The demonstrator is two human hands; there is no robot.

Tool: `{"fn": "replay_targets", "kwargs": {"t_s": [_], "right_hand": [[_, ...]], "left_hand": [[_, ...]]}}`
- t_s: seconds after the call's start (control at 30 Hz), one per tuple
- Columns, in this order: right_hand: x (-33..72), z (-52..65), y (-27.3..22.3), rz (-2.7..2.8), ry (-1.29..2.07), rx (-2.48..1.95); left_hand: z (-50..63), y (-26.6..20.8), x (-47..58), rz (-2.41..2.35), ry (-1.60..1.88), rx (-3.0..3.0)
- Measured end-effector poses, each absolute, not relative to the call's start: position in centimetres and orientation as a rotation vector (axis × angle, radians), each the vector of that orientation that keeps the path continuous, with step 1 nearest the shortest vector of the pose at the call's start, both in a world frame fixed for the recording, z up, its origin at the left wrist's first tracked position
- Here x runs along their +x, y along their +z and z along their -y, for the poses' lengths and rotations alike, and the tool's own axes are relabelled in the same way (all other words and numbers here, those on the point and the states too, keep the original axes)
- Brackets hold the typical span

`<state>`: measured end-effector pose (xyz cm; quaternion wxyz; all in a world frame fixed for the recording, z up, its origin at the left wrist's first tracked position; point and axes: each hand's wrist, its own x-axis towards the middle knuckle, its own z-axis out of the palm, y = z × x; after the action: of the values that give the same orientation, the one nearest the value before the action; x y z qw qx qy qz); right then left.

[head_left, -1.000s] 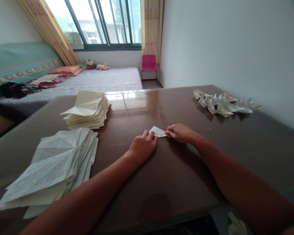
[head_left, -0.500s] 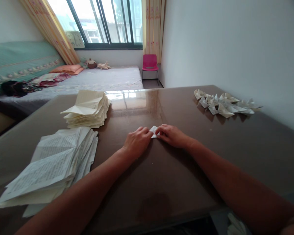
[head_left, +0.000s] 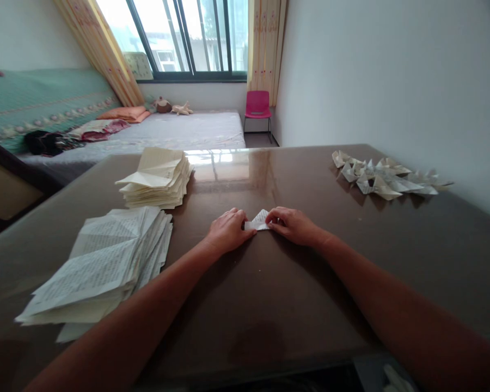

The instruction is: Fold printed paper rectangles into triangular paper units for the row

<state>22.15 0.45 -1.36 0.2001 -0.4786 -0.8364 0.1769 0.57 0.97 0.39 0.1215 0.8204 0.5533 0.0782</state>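
A small folded sheet of printed paper (head_left: 261, 219) lies on the brown table (head_left: 245, 294), its pointed top facing away from me and a flat strip along its near edge. My left hand (head_left: 231, 231) holds the strip's left end, thumb in front and fingers curled behind. At the right end, my right hand (head_left: 293, 225) pinches the paper between thumb and bent fingers. Parts of both ends are hidden under the fingers.
To the left lie a stack of printed sheets (head_left: 93, 261) and, behind it, a stack of yellowish folded paper (head_left: 157, 177). Several folded paper boats (head_left: 384, 177) stand at the right, near the wall. A bed (head_left: 204, 128) and a pink chair (head_left: 257, 104) are beyond the table.
My left hand has shifted slightly away from the paper's middle, so more of the folded strip shows. The whole view has swung a little to the left.
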Motion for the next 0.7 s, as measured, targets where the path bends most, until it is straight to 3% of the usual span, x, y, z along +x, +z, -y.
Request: {"fn": "replay_targets", "kwargs": {"t_s": [0.27, 0.7], "right_hand": [[20.6, 0.0, -1.0, 2.228, 0.337, -1.203], [19.8, -0.5, -2.2, 2.193, 0.505, -1.226]], "left_hand": [[-1.2, -0.6, 0.8, -1.471, 0.471, 2.19], [-0.8, -0.9, 1.1, -1.444, 0.679, 2.167]]}}
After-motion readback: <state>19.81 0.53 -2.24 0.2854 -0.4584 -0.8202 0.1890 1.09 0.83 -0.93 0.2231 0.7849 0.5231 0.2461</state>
